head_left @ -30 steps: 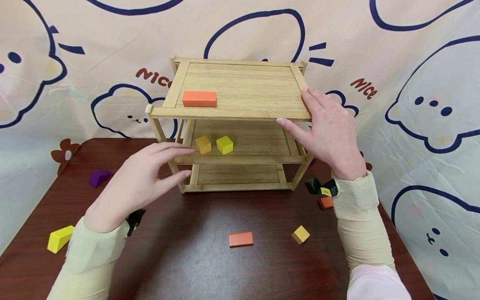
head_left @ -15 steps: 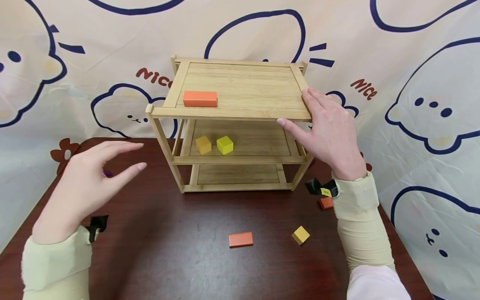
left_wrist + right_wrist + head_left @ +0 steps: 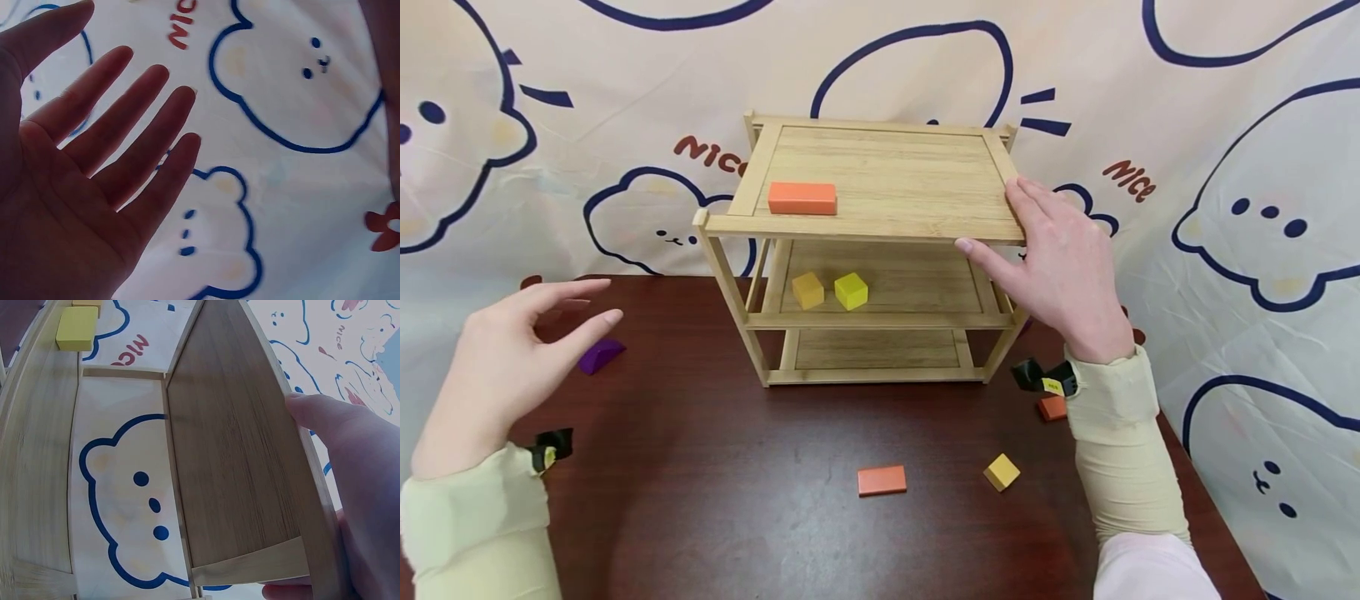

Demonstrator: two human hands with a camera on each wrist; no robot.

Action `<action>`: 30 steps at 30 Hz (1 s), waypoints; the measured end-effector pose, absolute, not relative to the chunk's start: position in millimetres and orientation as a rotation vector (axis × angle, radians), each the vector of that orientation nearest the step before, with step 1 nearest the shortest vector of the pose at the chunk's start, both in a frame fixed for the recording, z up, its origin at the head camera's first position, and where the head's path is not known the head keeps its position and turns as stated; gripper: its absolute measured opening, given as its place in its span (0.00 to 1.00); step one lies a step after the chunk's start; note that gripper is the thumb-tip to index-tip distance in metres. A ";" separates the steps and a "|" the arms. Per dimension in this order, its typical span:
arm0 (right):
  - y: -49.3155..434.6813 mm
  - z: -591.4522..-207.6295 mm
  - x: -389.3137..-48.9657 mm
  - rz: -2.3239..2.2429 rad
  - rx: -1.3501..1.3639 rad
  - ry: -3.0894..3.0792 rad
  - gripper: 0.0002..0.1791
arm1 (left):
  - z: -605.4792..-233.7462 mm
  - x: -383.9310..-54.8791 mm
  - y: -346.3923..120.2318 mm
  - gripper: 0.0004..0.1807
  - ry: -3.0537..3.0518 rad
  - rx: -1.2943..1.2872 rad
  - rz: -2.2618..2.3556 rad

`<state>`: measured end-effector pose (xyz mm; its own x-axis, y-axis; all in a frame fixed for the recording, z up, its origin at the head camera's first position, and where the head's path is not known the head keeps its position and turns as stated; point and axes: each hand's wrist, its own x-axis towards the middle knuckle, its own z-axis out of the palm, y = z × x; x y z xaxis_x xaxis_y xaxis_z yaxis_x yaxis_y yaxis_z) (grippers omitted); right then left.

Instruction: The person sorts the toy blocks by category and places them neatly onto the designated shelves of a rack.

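Work appears partway along: in the head view, a person's right hand, at three o'clock, grips the front right corner of a wooden rack, its thumb at the front edge and fingers over the side. An orange block lies on the top shelf at eleven o'clock; an amber cube and a lime cube rest on the middle shelf, just off centre toward nine. Seemingly remaining on the table are a purple block at nine o'clock near the left hand, a red block at six, a yellow cube at five and a partly hidden red piece at four. The left wrist view shows that hand's fingers at nine o'clock, spread apart, holding nothing, before a printed cloth. In the right wrist view, the thumb meets the wood at two o'clock; the other fingers are mostly hidden.
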<state>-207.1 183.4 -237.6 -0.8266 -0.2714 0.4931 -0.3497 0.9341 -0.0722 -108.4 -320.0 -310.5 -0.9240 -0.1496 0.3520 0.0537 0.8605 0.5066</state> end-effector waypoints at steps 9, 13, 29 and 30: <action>183.7 -238.4 -207.3 0.223 0.442 -2.607 0.51 | -333.5 -129.8 -345.5 0.39 -2.822 0.214 -0.813; 184.0 -239.0 -207.3 0.221 0.446 -2.599 0.51 | -345.7 -140.1 -359.3 0.41 -2.879 0.220 -0.782; 183.1 -237.6 -207.2 0.224 0.434 -2.616 0.51 | -384.9 -162.6 -405.5 0.46 -3.124 0.195 -0.580; 183.1 -237.5 -207.1 0.225 0.435 -2.616 0.51 | -386.3 -164.0 -407.7 0.46 -3.138 0.179 -0.580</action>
<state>-207.1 183.1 -237.5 -0.8367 -0.2639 0.4798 -0.3419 0.9362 -0.0814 -164.0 -407.7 -386.3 -0.9923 -0.1001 -0.0736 -0.1198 0.9279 0.3530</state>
